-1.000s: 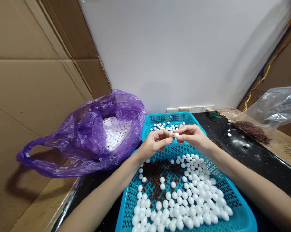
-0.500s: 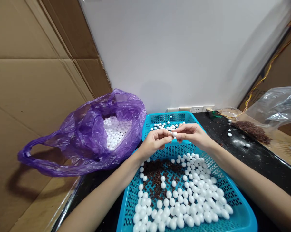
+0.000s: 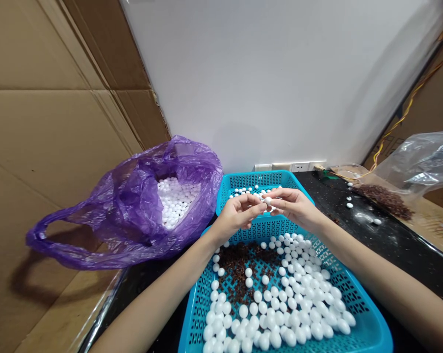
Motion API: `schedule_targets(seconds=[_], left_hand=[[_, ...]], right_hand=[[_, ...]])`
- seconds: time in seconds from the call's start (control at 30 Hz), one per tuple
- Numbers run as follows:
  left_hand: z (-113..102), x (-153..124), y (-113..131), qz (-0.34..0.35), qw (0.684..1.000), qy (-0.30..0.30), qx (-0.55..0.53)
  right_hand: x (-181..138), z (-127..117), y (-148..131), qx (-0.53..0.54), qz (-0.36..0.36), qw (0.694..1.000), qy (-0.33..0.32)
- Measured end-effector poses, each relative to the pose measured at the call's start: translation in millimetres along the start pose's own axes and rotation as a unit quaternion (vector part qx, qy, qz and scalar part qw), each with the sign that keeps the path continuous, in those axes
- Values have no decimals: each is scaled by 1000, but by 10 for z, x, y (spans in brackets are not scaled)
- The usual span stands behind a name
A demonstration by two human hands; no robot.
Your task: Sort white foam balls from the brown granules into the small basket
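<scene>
While both hands meet above the far end of the near basket, one item is in work.

- White ball [image 3: 268, 200]: small, round, held in the air between the fingertips of the two hands, above the seam where the two baskets meet.
- Left hand [image 3: 236, 215]: narrow pinch at the ball, other fingers loosely spread.
- Right hand [image 3: 295, 206]: narrow pinch on the ball from the opposite side.
- Near basket [image 3: 376, 323]: blue mesh, many white balls, brown crumbs [image 3: 239, 264] at its left centre.
- Far basket [image 3: 260, 176]: a few balls, at the counter's back edge.
- Purple bag [image 3: 133, 211]: open, full of balls, at the counter's left edge.
- Counter [image 3: 390, 245]: black, stray balls towards the right.

Step, as judged: one ball is being picked clean or checked. Handling calls for a light, steady pinch, since the ball would roll.
</scene>
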State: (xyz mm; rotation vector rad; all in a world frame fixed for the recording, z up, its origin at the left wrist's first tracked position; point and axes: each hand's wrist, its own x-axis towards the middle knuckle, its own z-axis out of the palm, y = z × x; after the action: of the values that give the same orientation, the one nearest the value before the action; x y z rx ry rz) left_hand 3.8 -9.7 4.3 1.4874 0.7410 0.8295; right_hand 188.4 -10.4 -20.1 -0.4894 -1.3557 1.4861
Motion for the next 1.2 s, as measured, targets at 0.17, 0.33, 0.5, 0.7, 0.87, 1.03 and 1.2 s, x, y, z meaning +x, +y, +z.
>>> schedule_targets(seconds=[0.17,0.33,0.5,0.7,0.87,1.03,1.2], left_hand=[[24,-11,-15,81,995,37,37],[18,-18,-29,69,996,42,28],[7,-18,-9,56,998,38,5],[3,-14,5,29,999,37,-6],[9,-11,8,18,999,48,-10],[3,11,-14,17,998,56,-1],[6,15,-21,69,994,83,8]], right_hand=[[-18,0,-13,15,12,1000,-11],[-13,-12,4,8,0,1000,-9],[-7,-22,10,-11,-20,1000,-11],[-20,-13,-18,-45,-29,998,-19],[-25,-28,-16,-58,-29,998,-20],[-14,-33,17,-47,-21,999,-10],[-12,42,7,-11,-1,1000,9]])
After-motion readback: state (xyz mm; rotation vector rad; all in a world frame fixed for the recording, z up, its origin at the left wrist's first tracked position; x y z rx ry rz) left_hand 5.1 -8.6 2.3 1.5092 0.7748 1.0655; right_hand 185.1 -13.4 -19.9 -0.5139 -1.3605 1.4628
